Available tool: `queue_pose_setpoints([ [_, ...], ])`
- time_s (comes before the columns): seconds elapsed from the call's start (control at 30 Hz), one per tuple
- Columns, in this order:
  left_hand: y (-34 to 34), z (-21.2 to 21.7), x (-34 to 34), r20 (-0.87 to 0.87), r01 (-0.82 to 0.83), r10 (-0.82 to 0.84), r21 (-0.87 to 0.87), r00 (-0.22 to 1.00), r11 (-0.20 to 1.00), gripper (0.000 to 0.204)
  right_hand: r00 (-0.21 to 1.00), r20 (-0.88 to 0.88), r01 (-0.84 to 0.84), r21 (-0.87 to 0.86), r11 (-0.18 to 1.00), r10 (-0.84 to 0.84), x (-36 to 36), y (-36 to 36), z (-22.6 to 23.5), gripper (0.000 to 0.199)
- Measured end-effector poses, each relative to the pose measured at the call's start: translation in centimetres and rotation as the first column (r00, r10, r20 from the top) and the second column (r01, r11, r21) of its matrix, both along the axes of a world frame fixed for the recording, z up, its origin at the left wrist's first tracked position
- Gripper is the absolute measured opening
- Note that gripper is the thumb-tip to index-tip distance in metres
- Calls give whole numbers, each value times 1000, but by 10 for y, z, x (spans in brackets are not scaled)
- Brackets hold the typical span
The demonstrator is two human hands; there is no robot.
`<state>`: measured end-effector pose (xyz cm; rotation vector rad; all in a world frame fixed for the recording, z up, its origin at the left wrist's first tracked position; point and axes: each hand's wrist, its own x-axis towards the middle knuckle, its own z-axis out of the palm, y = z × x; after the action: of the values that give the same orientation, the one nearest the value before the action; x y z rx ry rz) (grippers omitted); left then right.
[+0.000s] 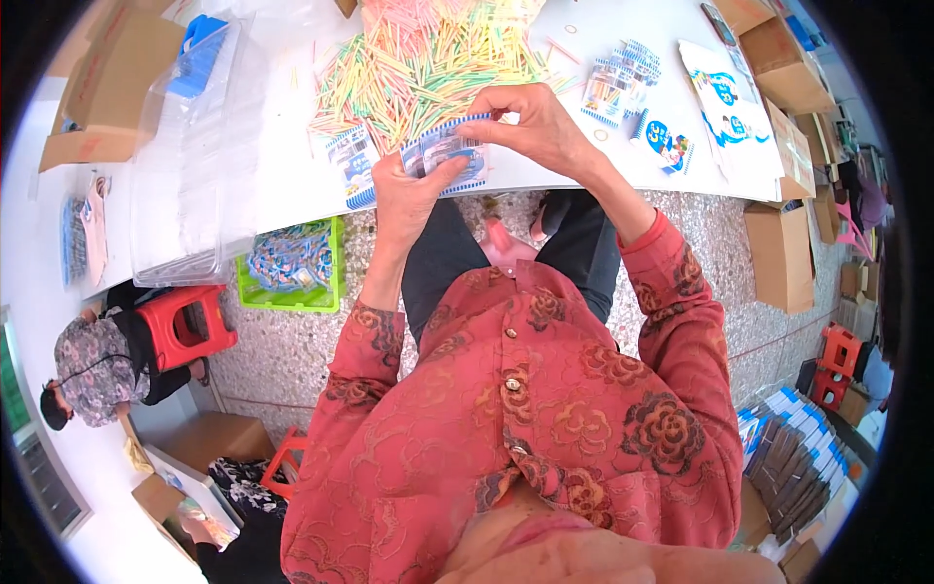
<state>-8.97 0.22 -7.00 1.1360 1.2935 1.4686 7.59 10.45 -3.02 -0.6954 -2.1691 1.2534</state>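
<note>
A white desk (292, 185) fills the upper frame, a heap of pastel sticks (428, 58) at top centre. Just below it, both hands close on a small blue-and-white packet (448, 156) — the left hand (409, 190) cradling its lower edge, the right hand (530, 127) pinching the top. A steady lower grip and a light pinch likely keep the opening square. The packet looks flat, glossy, blue-trimmed — like those lying upper right.

packet (446, 156): small, blue-and-white printed plastic | held flat, above white table edge | pinched between both hands
</note>
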Motion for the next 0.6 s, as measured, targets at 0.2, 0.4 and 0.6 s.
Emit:
queue_pose_setpoints([
  [0.2,-6,2,0,76,29,-23,-84,997,996,23,1000,-2,-11,52,999,11,-2,-3,4,16],
  [0.4,-18,6,-3,23,-26,28,-61,999,998,20,998,-10,-53,132,990,55,-4,-11,8,18],
  [0.6,-21,5,4,173,-105,109,-33,979,994,19,985,-171,75,287,955,-26,-2,-26,18,28],
])
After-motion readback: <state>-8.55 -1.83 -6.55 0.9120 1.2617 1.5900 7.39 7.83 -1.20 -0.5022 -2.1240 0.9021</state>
